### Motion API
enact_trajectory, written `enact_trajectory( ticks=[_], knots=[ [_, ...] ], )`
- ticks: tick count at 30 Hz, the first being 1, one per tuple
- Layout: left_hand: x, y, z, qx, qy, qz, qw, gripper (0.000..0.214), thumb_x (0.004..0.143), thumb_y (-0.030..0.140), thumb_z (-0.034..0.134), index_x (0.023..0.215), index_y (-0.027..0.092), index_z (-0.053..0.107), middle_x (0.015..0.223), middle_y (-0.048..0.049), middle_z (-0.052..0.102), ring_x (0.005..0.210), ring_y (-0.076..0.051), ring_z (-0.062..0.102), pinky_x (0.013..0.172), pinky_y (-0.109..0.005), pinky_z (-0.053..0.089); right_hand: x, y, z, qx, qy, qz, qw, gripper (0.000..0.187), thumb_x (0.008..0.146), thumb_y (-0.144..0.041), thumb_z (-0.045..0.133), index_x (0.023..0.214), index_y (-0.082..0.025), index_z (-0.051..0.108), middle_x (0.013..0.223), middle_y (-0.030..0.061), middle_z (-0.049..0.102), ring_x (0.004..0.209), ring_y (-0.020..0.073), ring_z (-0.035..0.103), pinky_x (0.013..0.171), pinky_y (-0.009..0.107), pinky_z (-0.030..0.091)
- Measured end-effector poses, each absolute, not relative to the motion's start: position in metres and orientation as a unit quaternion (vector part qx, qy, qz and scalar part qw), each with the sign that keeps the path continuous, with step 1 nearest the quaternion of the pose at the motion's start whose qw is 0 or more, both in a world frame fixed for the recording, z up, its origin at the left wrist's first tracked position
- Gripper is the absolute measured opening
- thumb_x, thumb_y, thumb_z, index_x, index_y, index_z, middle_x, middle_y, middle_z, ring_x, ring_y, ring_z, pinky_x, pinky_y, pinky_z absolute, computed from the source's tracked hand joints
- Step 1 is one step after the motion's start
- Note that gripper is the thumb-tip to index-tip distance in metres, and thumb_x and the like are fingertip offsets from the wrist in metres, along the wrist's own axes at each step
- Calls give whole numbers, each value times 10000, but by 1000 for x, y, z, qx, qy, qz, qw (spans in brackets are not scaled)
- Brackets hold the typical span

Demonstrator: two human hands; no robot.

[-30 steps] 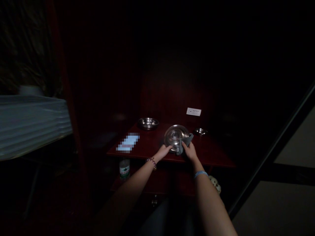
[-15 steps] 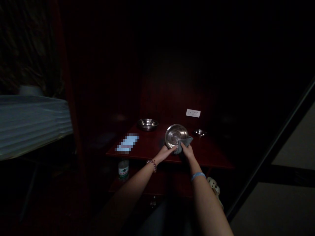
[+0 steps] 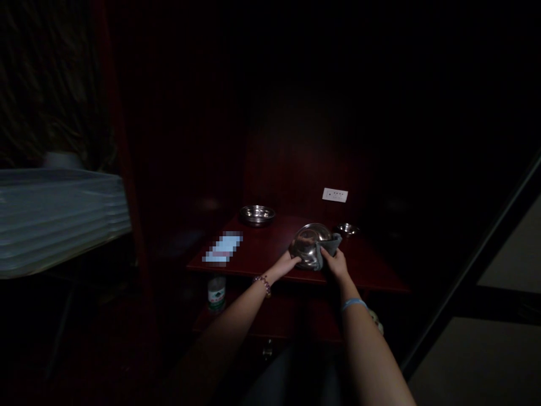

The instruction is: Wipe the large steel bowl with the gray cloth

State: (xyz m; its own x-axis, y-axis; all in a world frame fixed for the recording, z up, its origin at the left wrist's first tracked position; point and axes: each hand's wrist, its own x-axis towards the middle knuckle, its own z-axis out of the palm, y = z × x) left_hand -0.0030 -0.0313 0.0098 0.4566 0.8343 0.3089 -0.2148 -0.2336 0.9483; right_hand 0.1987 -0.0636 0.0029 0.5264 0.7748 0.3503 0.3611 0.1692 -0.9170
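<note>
My left hand grips the near left rim of a shiny steel bowl, tilted up over the dark red table. My right hand holds a grey cloth pressed against the bowl's right side. A beaded bracelet is on my left wrist and a light blue band on my right. The scene is very dark.
A wide steel dish sits at the table's back left and a small steel dish at the back right. A blurred card lies on the left. A white wall plate is behind. A plastic bottle stands below. A pale stack is at left.
The bowl has tipped lower and shifted slightly right. My right hand with the cloth has moved from the bowl's lower edge to its right side.
</note>
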Motion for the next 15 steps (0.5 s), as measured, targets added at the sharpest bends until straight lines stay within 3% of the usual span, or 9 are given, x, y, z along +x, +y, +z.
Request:
enact_trajectory(
  ticks=[7, 11, 15],
  knots=[
    [-8, -37, 21, 563, 253, 512, 598, 516, 828, 402, 651, 1281, 162, 591, 1368, -115, 591, 1292, -267, 531, 1142, -411, 357, 185, -63, 13, -627, -452, 145, 617, 450, 720, -479, 689, 1017, -143, 721, 1013, 127, 748, 965, 282, 699, 871, 366, 529],
    [-8, -41, 23, 585, 239, 506, 587, 586, 789, 369, 699, 1316, 150, 566, 1392, -116, 569, 1315, -274, 508, 1147, -392, 343, 182, -57, 10, -642, -423, 162, 619, 406, 707, -445, 699, 989, -155, 738, 955, 122, 758, 936, 285, 709, 846, 370, 545],
    [-4, -38, 19, 646, 196, 463, 575, 565, 691, 310, 779, 1202, 113, 640, 1294, -146, 641, 1243, -299, 570, 1128, -402, 366, 180, -52, 3, -626, -435, 187, 619, 364, 716, -417, 685, 957, -151, 744, 796, 106, 757, 789, 267, 725, 736, 366, 579]
  ],
)
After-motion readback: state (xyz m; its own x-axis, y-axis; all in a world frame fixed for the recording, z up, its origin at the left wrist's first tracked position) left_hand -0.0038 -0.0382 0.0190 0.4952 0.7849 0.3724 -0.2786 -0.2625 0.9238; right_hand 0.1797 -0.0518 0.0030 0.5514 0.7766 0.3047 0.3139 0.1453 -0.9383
